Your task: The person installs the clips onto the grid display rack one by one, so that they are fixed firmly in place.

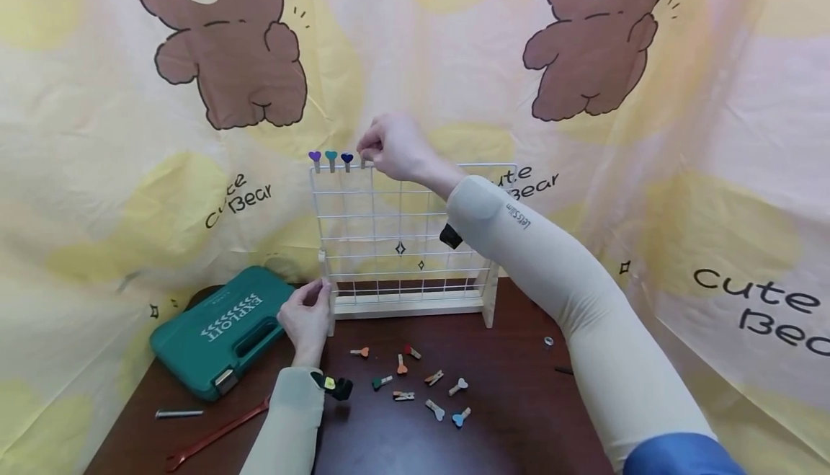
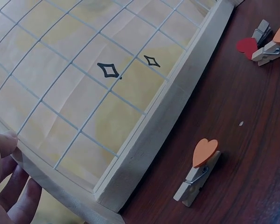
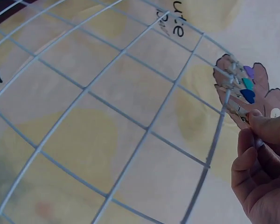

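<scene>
My right hand pinches a small wooden clothespin at the top wire of a white wire grid; its head is hidden by the fingers. Left of it, clothespins with a purple heart, a teal heart and a dark blue heart sit on the same wire. With thumb and fingers on opposite sides, my left hand holds the left wooden post of the grid's stand. An orange-heart clothespin lies near the stand's base bar.
Several loose heart clothespins, including a red one and a light blue one, lie on the dark table. A green tool case, a bolt and a red wrench are at left. A metal nut lies at right.
</scene>
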Demonstrator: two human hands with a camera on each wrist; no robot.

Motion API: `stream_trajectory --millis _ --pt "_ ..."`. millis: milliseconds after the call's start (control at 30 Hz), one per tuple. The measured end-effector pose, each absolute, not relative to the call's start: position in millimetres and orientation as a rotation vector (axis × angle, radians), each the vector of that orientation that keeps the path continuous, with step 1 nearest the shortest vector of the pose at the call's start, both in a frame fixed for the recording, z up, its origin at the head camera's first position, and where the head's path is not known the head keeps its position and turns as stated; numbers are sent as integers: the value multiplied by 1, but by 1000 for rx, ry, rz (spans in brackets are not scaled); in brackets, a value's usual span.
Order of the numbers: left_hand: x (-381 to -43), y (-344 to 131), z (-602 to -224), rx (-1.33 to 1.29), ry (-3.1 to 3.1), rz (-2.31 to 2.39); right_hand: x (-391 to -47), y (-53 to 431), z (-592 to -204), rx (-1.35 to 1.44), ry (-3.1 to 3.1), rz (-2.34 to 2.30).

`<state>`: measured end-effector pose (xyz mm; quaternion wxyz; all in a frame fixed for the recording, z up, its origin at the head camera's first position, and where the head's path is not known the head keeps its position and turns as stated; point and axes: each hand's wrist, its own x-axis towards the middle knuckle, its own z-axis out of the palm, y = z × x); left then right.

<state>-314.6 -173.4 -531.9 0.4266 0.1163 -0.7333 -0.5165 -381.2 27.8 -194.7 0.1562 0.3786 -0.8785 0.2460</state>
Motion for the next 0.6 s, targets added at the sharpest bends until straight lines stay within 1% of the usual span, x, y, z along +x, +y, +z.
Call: stream_trajectory --millis 367,467,600 --pt "-312 -176 -528 279 -1832 -1297 -382 23 -199 1068 -2551 580" --pt "-313 -174 -529 281 -1844 -1302 -378 30 -202 1044 -2515 588" --pt "-312 -171 -530 292 -1850 -1320 -365 52 -215 1025 -2384 607"
